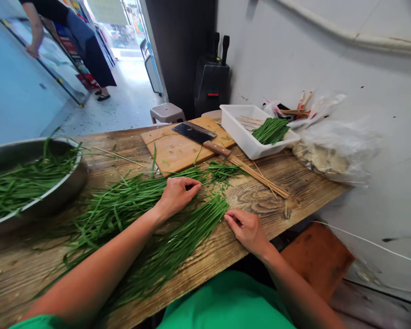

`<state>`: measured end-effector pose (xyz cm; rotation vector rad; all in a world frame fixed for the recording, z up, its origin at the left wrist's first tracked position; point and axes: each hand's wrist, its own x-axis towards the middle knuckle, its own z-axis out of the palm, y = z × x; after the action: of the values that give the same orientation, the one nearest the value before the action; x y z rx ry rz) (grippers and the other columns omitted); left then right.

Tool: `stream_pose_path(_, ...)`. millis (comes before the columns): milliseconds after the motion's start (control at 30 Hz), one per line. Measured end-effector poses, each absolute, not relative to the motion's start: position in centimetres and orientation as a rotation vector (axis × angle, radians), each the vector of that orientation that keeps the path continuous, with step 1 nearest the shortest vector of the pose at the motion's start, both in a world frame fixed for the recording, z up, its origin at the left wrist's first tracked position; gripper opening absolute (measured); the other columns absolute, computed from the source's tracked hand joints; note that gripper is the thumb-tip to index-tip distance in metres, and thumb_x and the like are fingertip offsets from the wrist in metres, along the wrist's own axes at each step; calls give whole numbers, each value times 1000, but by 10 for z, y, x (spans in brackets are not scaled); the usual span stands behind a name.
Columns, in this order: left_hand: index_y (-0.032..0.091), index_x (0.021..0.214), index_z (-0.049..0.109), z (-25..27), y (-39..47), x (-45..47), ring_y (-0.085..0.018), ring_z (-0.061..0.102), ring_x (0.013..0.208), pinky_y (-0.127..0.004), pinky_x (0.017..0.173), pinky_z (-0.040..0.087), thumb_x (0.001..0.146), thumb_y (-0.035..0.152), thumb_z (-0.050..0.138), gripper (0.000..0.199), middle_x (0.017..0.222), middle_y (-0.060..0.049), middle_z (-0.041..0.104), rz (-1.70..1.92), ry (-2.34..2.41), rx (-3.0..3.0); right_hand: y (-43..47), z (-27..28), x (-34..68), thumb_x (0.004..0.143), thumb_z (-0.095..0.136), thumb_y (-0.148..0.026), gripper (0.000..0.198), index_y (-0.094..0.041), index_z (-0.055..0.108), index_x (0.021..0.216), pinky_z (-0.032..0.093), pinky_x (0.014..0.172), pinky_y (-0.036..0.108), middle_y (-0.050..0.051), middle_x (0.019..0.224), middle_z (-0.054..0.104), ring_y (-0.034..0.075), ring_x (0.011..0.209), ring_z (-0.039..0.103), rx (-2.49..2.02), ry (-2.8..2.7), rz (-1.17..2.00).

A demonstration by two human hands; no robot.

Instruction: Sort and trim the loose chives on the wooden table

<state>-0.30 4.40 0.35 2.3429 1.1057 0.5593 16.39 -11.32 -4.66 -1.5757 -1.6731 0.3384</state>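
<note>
Two long piles of green garlic chives lie on the wooden table. My left hand (pixel 178 194) is over the upper pile (pixel 123 198), its thumb and fingers pinched together; what they hold, if anything, is too small to name. At the cut ends of the nearer pile (pixel 188 233) is my right hand (pixel 248 228), also pinched, its fingertips close against the stems. Short cut chives (pixel 226 171) lie beside a bundle of thin wooden skewers (pixel 258 176). A cleaver (pixel 195 132) rests on the cutting board (pixel 173 153).
A metal basin (pixel 82 169) of chives stands at the left. At the back right, a white plastic tub (pixel 236 132) holds tied-looking chives and skewers, beside a clear plastic bag (pixel 329 155) of pale food. A person (pixel 85 41) bends near a glass panel; a stool (pixel 167 112) stands beyond the table.
</note>
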Motion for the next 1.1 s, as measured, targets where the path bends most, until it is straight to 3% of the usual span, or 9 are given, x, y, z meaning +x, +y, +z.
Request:
stream_pose_path(600, 19, 81, 71, -1, 44, -5, -16, 63, 75, -24, 72, 43, 76, 29, 51, 23, 83, -2, 70, 595, 987, 2402, -113, -41, 162, 86, 45, -23, 17, -18, 61, 81, 39, 58, 21, 1, 69, 63, 12, 61, 57, -1598, -1681, 366)
stream_pose_path(867, 22, 80, 68, 11, 25, -5, -15, 58, 78, -32, 79, 33, 82, 29, 47, 23, 81, -2, 68, 442, 648, 2681, -114, -44, 161, 86, 44, -22, 17, -18, 61, 83, 40, 59, 20, 2, 70, 64, 12, 62, 58, -1611, -1698, 342)
stream_pose_path(1100, 22, 81, 68, 19, 48, -15, -18, 51, 79, -31, 73, 32, 82, 34, 47, 25, 76, -5, 61, 467, 793, 2889, -114, -46, 161, 85, 45, -23, 17, -18, 61, 81, 39, 54, 20, 1, 67, 63, 11, 57, 57, -1619, -1644, 310)
